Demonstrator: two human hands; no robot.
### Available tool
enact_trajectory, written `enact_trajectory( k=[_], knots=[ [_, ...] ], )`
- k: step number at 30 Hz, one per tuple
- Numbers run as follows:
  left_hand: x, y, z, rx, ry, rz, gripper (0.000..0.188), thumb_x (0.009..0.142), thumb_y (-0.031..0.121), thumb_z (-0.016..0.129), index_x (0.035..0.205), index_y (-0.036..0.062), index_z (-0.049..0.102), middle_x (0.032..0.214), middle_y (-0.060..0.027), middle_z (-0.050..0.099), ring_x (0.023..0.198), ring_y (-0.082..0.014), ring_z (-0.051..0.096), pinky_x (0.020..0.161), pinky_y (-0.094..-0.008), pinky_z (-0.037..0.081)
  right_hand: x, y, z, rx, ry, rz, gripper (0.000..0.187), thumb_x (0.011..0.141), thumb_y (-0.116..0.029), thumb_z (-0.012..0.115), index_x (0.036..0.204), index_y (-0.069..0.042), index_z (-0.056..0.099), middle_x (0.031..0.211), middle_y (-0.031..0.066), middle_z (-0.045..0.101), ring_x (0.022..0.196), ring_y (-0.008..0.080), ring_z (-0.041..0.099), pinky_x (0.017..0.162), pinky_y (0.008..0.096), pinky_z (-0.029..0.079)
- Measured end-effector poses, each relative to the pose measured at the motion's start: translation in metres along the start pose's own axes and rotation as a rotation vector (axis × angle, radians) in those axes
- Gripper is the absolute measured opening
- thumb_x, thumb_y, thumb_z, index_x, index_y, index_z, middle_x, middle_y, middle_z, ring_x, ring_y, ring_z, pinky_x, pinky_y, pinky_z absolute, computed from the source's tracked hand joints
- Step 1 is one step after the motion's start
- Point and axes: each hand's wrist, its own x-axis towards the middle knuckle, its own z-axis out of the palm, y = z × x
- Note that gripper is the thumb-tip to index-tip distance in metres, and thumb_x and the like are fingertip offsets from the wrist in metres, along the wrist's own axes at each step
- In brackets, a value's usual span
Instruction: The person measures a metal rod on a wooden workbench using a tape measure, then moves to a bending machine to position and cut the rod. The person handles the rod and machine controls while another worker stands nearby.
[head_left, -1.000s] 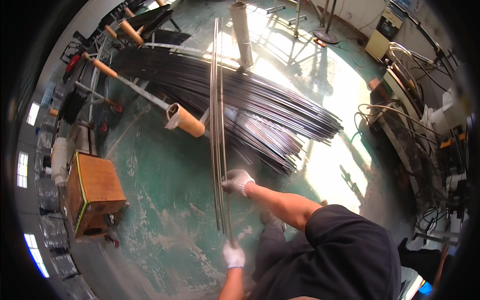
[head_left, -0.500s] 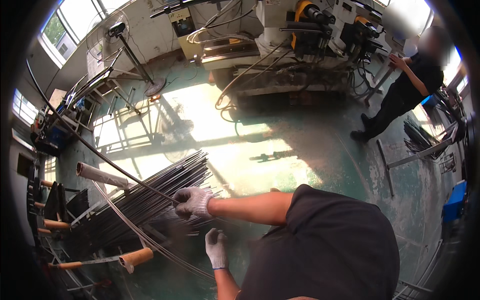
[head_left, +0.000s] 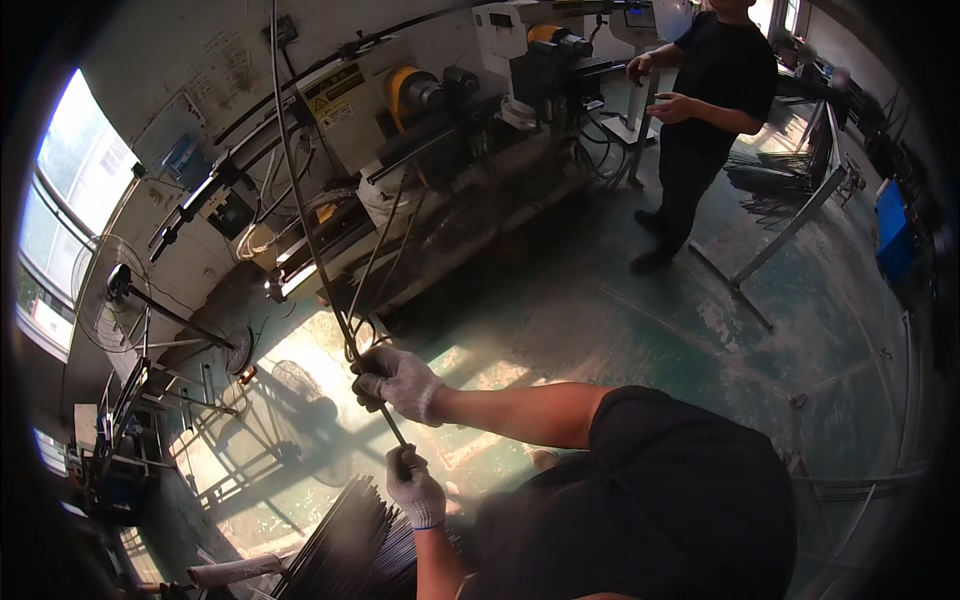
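Observation:
A long, thin dark rod (head_left: 304, 212) runs from the top edge of the view down to my two hands. My right hand (head_left: 398, 385), in a pale knit glove with dark, worn fingers, is closed around it a short way above its lower end. Just below, my gloved left hand (head_left: 415, 488) grips the rod near that end, which is hidden in the fingers. A short stretch of bare rod shows between the hands. Beneath my left hand, a bundle of similar dark rods (head_left: 340, 540) lies at the lower edge.
A large machine (head_left: 450, 220) with orange-and-black parts stands ahead. Beyond it at right, a person (head_left: 715, 100) in dark clothes stands near a metal stand (head_left: 790, 235) with more rods. A pedestal fan (head_left: 120, 285) is at left. A padded rack arm (head_left: 235, 570) juts out at lower left.
My view has turned to the right. The rod, which slanted off to the left, now points steeply ahead. My left hand, empty before, has closed on it below my right hand.

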Motion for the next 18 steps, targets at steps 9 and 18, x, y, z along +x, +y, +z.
enact_trajectory(
  k=[9, 18],
  knots=[
    [0.224, 0.064, 0.085, 0.428, -0.115, 0.338, 0.013, 0.107, 0.016, 0.063, 0.106, 0.0058, 0.071, 0.093, -0.0191, 0.075, 0.087, -0.0419, 0.072, 0.076, -0.0498, 0.055, 0.189, -0.123, -0.175, -0.331, 0.489, -0.406, 0.018, 0.102, -0.013, 0.08, 0.114, -0.001, 0.075, 0.101, 0.0041, 0.08, 0.087, 0.0138, 0.07, 0.084, 0.0323, 0.057],
    [0.39, 0.11, 0.222, 0.315, -0.312, 0.532, 0.013, 0.103, 0.017, 0.072, 0.113, 0.009, 0.076, 0.099, -0.0163, 0.079, 0.09, -0.0388, 0.075, 0.081, -0.0457, 0.059, 0.26, -0.238, -0.293, 0.037, 0.598, -0.512, 0.019, 0.101, -0.004, 0.077, 0.113, 0.007, 0.069, 0.098, 0.0121, 0.079, 0.09, 0.0201, 0.078, 0.084, 0.0311, 0.062]
  ],
)
